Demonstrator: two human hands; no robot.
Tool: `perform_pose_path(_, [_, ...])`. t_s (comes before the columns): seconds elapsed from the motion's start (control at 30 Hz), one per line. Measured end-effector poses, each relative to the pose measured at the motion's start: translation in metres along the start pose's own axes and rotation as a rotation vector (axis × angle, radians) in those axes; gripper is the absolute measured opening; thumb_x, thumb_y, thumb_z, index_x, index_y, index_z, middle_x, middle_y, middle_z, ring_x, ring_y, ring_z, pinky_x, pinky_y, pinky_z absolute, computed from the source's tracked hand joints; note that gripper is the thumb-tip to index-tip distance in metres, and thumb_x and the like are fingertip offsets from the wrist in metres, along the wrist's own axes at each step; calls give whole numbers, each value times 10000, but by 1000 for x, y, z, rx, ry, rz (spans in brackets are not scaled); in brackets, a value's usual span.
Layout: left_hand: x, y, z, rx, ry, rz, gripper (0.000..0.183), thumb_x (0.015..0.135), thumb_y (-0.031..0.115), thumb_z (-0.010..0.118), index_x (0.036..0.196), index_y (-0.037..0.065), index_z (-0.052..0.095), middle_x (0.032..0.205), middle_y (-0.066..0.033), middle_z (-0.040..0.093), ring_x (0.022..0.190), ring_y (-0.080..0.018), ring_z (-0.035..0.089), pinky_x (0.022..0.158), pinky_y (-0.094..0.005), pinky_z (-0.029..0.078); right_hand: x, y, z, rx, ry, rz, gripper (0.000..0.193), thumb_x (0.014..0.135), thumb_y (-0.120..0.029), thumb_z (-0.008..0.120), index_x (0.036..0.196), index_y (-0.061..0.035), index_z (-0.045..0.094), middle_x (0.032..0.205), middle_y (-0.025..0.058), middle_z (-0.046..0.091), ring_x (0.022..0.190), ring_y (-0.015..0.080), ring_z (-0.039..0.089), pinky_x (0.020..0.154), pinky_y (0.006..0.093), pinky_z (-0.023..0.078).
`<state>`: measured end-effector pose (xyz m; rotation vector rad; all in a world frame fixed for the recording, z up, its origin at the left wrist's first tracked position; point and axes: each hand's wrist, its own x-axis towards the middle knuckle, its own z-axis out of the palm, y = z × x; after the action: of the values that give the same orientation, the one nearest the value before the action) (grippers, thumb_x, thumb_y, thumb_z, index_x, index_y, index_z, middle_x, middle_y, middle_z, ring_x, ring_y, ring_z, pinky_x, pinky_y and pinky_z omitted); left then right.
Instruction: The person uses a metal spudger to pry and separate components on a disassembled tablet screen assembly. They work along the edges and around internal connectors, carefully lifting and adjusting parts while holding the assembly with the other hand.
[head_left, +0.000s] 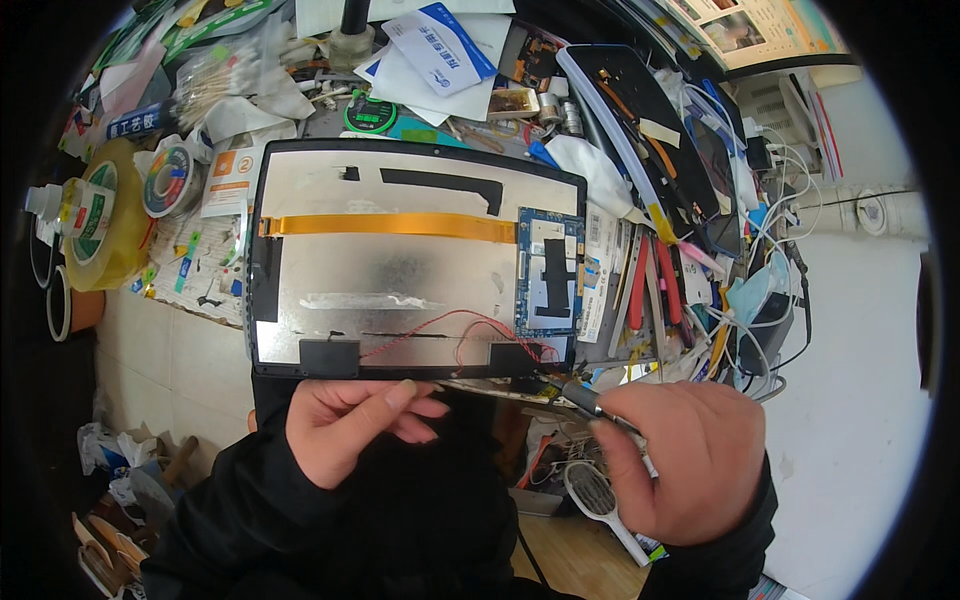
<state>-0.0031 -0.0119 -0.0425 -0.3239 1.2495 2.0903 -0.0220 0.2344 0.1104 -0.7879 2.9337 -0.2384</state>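
An opened tablet (400, 265) lies face down in front of me, its silver inner panel showing. A wide orange ribbon cable (390, 225) crosses it to a blue circuit board (550, 268) on the right. Thin red wires (470, 318) run along the bottom between two black blocks, the left one a black speaker-like box (330, 356). My left hand (355, 425) is at the tablet's near edge, fingers loosely apart, seemingly holding nothing. In my right hand (690, 455) is a slim tool with a dark tapered grip (582, 397), its front end at the tablet's lower right corner; its tip is hard to make out.
Crowding the bench are a solder spool (168, 182), a yellow tape roll (100, 215), cotton swabs (215, 85) and a blue-white card (440, 48). Tweezers and red-handled tools (640, 285) lie right of the tablet, near tangled white cables (765, 340). A hairbrush-like object (595, 495) sits below.
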Motion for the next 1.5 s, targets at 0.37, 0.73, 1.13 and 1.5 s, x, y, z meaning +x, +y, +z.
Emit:
perform_pose_path(0.37, [-8, 4, -22, -8, -13, 66, 309, 1014, 160, 543, 1136, -102, 651, 1028, -242, 708, 864, -270, 721, 788, -334, 582, 12, -1, -17, -232, -128, -91, 273, 732, -252, 801, 764, -91, 583, 555, 3, 413, 461, 190, 469, 436, 329, 325])
perform_pose_path(0.73, [-10, -6, -35, -75, -40, 75, 808, 1012, 579, 258, 1124, -118, 651, 1019, -273, 700, 825, -321, 721, 769, -357, 587, 14, -3, -17, -294, -126, -73, 309, 728, -296, 804, 757, -92, 573, 567, 5, 433, 476, 193, 476, 452, 335, 323])
perform_pose_path(1.13, [-12, -11, -58, -250, -84, 34, 1118, 926, 728, -49, 1131, -118, 652, 1052, -287, 689, 863, -334, 710, 809, -386, 562, 17, -5, -20, -170, -161, 24, 279, 752, -249, 780, 705, -117, 539, 532, 9, 427, 452, 209, 479, 436, 344, 329])
perform_pose_path(1.5, [-13, -8, -57, -203, -95, 74, 1073, 952, 689, -40, 1144, -111, 649, 1048, -272, 696, 869, -324, 710, 822, -379, 555, 18, -8, -25, -239, -243, -6, 263, 698, -186, 805, 698, -93, 559, 552, 46, 509, 459, 259, 501, 459, 366, 352])
